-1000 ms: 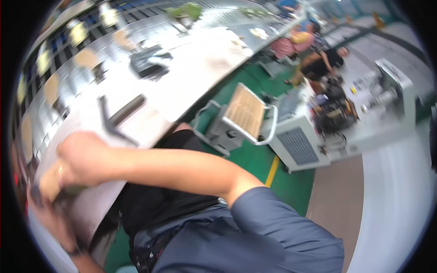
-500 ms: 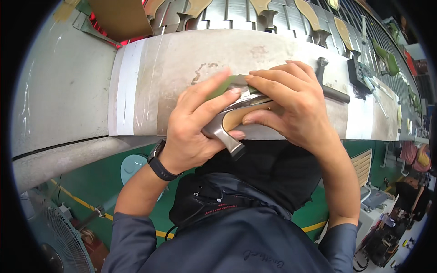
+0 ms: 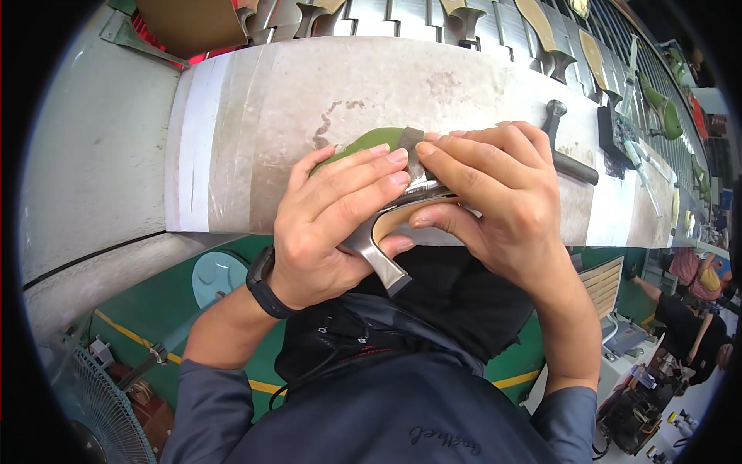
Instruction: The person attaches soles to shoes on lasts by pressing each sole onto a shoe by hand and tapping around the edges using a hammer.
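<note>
Both hands hold a high-heeled shoe [image 3: 380,251] close above the near edge of the pale-covered worktop. Its grey heel points down toward me, its tan sole faces my body, and a green part and a dark grey band show on the far side. My left hand [image 3: 325,220] wraps the heel end, fingertips pressed on the upper and thumb beneath by the heel. My right hand [image 3: 510,185] grips the other end, its fingertips on the grey band and its thumb along the tan sole. The part under my right palm is hidden.
A hammer [image 3: 573,166] lies right of my right hand, beside a black block [image 3: 610,133]. Beyond the worktop [image 3: 255,116], tan-soled shoe parts [image 3: 533,27] lie on a slatted metal conveyor. A fan [image 3: 104,398] and round pale-blue stool [image 3: 219,278] stand lower left; a person is far right.
My left fingers have come down flat and close together on the shoe's upper. More of the green part shows. The view has shifted slightly.
</note>
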`<state>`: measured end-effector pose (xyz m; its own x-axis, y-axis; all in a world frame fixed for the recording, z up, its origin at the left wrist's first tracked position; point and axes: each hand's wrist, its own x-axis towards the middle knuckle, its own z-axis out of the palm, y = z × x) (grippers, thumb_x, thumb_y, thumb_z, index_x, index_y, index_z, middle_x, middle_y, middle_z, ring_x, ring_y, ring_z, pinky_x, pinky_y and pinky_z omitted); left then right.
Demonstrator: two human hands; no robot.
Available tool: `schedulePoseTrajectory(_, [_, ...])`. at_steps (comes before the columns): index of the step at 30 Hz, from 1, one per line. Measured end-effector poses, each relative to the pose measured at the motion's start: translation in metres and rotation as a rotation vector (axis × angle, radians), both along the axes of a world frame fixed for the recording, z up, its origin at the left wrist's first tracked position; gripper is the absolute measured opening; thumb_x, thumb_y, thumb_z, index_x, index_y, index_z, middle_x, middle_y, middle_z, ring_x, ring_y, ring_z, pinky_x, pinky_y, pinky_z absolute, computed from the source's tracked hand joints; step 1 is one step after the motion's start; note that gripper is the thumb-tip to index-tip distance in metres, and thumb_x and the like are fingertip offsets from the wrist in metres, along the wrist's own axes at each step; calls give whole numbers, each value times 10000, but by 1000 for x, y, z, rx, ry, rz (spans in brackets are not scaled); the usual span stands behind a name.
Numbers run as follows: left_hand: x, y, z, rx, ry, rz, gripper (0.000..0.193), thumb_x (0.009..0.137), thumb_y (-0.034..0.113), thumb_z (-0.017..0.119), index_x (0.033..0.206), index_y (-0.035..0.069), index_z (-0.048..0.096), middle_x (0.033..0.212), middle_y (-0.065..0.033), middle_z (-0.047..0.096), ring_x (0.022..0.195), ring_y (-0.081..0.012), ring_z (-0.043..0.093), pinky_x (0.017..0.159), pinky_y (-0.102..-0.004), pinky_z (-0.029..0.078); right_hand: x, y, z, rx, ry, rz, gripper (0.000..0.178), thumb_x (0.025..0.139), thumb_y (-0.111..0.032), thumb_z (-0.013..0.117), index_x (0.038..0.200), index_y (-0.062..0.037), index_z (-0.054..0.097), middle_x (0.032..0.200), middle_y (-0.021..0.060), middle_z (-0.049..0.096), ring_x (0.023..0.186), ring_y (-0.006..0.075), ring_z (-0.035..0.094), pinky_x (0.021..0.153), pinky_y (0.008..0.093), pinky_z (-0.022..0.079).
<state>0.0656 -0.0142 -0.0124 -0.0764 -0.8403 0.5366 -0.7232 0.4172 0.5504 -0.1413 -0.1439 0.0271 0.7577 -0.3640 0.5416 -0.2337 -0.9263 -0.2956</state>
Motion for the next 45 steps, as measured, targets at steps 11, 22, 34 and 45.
schedulePoseTrajectory(11, [-8, 3, -15, -106, -4, 16, 565, 825, 314, 898, 1290, 74, 685, 1319, -148, 730, 1242, -325, 703, 1127, -525, 437, 7, 7, 32, 301, 231, -103, 502, 637, -271, 956, 1065, -50, 813, 1078, 91, 801, 942, 264, 711, 905, 395, 498])
schedulePoseTrajectory(22, [-12, -9, 5, 143, -122, -56, 1007, 726, 662, 856, 1442, 31, 534, 1626, -254, 433, 1525, -457, 396, 1228, -669, 225, -21, -34, 15, -55, 229, -31, 676, 667, -422, 918, 1258, -143, 747, 1445, 83, 646, 1342, 341, 582, 1171, 623, 364])
schedulePoseTrajectory(34, [-12, -65, 20, 301, 72, -199, 550, 824, 145, 821, 1280, -35, 571, 1428, -226, 591, 1323, -387, 543, 1093, -449, 422, -15, -41, 41, 259, 362, -142, 541, 632, -239, 961, 1119, -83, 782, 1113, 58, 765, 1186, 280, 668, 1189, 603, 348])
schedulePoseTrajectory(45, [-31, -74, 24, 269, 52, -140, 695, 867, 189, 793, 1453, 7, 467, 1476, -263, 555, 1393, -440, 498, 1160, -530, 361, -132, -51, -35, 306, -54, -451, 560, 821, -42, 764, 1373, -96, 684, 1311, 178, 656, 1241, 373, 605, 1087, 494, 469])
